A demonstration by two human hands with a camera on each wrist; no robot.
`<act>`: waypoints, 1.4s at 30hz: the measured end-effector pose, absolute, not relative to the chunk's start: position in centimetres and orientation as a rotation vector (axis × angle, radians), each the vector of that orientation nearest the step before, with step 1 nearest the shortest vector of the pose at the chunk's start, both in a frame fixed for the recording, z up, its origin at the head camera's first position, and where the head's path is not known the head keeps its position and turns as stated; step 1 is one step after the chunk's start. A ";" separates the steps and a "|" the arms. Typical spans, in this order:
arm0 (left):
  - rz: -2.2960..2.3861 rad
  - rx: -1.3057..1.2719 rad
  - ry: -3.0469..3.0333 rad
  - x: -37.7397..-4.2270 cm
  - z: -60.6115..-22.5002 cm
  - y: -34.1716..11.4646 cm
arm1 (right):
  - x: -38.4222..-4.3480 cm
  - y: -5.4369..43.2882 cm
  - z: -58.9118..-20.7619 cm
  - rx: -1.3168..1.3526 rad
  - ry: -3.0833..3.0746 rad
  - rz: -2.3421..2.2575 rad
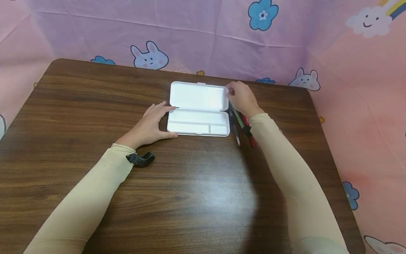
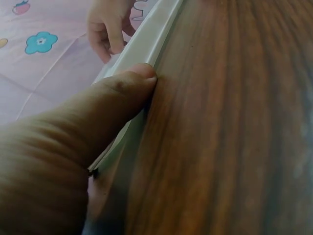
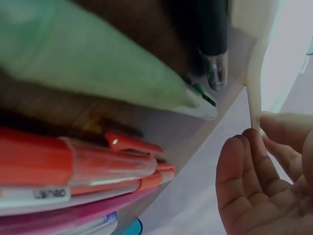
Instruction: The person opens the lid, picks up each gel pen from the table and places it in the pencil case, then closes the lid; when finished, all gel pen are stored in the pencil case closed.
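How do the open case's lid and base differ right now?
The lid is plain inside; the base is divided. The right hand pinches the lid's edge; the left hand touches the base. The lid is on the far side, the base nearer. Both are white.

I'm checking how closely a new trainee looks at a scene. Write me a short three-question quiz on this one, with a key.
1. Which part of the white case does the right grip pinch?
A) the hinge
B) the edge of the lid
C) the front edge

2. True or false: the left grip is at the right end of the white case.

3. Fill in: in the head view, several pens lie on the table to the ____ of the white case.

Key: 1. B. 2. False; it is at the left end. 3. right.
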State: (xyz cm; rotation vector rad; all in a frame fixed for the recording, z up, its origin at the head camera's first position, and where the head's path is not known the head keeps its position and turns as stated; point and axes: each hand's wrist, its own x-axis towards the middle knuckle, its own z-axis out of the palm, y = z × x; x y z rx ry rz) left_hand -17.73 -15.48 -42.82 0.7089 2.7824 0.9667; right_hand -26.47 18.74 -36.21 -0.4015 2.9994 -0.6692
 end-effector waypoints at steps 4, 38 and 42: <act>0.979 0.693 2.781 -17.6 -43.0 -15.5 | -26.6 18.7 -36.2 -0.438 2.977 -0.656; 0.995 0.704 2.794 -17.5 -42.9 -15.4 | -16.1 33.5 -36.8 -0.143 2.780 -0.698; 0.992 0.703 2.795 -17.6 -43.0 -15.5 | -16.2 33.6 -36.8 -0.109 2.774 -0.693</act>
